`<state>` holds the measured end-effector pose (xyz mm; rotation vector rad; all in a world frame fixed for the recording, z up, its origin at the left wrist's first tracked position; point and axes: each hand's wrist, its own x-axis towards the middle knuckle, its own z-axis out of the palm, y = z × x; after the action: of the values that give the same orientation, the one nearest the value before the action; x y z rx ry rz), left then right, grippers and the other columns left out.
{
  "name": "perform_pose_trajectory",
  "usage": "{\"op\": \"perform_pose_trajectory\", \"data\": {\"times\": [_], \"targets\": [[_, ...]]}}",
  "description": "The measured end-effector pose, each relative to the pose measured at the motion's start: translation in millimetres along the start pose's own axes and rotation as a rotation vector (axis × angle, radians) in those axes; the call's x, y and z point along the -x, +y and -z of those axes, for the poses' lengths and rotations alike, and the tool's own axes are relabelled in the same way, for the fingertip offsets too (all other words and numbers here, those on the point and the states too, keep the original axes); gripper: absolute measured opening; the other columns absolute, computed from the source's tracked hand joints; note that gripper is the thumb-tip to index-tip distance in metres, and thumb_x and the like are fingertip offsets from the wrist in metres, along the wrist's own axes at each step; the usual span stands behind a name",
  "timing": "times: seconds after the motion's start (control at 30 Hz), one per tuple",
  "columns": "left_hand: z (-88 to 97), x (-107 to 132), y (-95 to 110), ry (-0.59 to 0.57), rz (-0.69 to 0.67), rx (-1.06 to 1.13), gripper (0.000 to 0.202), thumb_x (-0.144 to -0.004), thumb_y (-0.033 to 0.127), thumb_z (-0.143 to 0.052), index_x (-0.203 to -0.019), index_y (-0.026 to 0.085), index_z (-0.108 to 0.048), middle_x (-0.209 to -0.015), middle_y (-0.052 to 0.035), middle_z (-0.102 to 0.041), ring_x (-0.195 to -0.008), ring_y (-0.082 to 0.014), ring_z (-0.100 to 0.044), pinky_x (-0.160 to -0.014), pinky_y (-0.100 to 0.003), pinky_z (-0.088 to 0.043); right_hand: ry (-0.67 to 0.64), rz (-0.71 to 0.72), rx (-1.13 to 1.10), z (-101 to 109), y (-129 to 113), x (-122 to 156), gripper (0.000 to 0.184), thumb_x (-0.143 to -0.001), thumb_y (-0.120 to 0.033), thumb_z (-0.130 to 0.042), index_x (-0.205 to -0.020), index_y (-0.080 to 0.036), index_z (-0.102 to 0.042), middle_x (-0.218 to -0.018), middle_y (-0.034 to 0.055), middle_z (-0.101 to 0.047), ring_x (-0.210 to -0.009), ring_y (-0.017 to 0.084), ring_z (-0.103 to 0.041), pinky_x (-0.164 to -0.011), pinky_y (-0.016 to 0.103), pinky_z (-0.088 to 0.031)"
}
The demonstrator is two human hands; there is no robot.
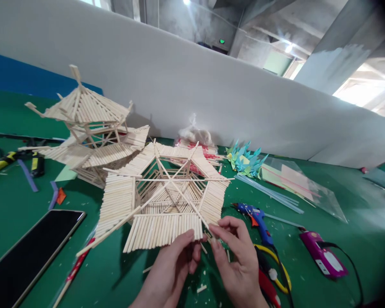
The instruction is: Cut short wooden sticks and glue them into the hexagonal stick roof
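A six-sided roof model of thin wooden sticks [162, 233] stands before me, with long sticks crossing over its open middle. My left hand [176, 263] pinches the edge of its front panel, thumb on top and fingers curled beneath. Close to it, my right hand [235, 256] has thumb and forefinger closed at the front right corner, around the end of a diagonal stick [200, 217]. The fingers partly hide that corner. Behind to the left rises a finished-looking stick pagoda [86, 107] with a pointed roof.
A phone [35, 256] lies at left. At right are a blue glue gun [256, 218], clear glue sticks [269, 192], a purple power bank [324, 254] and red-and-yellow-handled pliers [269, 286]. Blue paper folds [247, 158] sit near the white partition [192, 81]. Stick scraps dot the green table.
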<state>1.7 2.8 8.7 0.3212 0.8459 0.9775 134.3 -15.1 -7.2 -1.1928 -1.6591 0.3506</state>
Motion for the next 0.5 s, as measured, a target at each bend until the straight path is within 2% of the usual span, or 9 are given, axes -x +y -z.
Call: {"op": "perform_pose_trajectory", "data": {"times": [0.1,0.17,0.27,0.5], "targets": [[1.8,4,0,0.010,-0.003,0.008,0.019,-0.075,0.023,-0.056,-0.064,0.013,-0.068,-0.052,-0.0010,-0.057,-0.052,-0.0116,-0.046,-0.048,-0.022,-0.038,0.076,-0.080,0.001,3,-1,5,0.029,-0.081,-0.010,-0.049,-0.104,-0.025,-0.056,-0.101,0.0045,-0.045,-0.092,0.018,-0.048,-0.075,0.031,-0.042],[4.5,7,0,0.018,-0.003,0.002,0.021,-0.076,0.023,-0.055,-0.065,0.011,-0.069,-0.054,-0.0019,-0.057,-0.053,-0.0116,-0.047,-0.049,-0.021,-0.038,0.131,-0.206,-0.012,4,-2,11,0.024,-0.082,-0.017,-0.050,-0.104,-0.026,-0.054,-0.102,0.0045,-0.048,-0.091,0.018,-0.049,-0.075,0.031,-0.041],[10.9,13,-1,0.013,-0.014,-0.014,0.022,-0.076,0.021,-0.054,-0.068,0.009,-0.070,-0.056,-0.0022,-0.057,-0.053,-0.0108,-0.046,-0.052,-0.021,-0.039,0.194,-0.439,-0.148,3,-3,21,0.018,-0.083,-0.028,-0.051,-0.101,-0.024,-0.050,-0.093,0.0034,-0.052,-0.079,0.016,-0.052,-0.069,0.029,-0.043],[25.9,28,-1,-0.009,-0.040,-0.045,0.021,-0.077,0.021,-0.053,-0.073,0.011,-0.071,-0.055,0.0005,-0.055,-0.053,-0.0102,-0.044,-0.054,-0.022,-0.038,0.205,-0.725,-0.442,-10,-8,37,0.019,-0.079,-0.037,-0.056,-0.087,-0.019,-0.056,-0.072,-0.0011,-0.053,-0.065,0.013,-0.046,-0.058,0.023,-0.039]]}}
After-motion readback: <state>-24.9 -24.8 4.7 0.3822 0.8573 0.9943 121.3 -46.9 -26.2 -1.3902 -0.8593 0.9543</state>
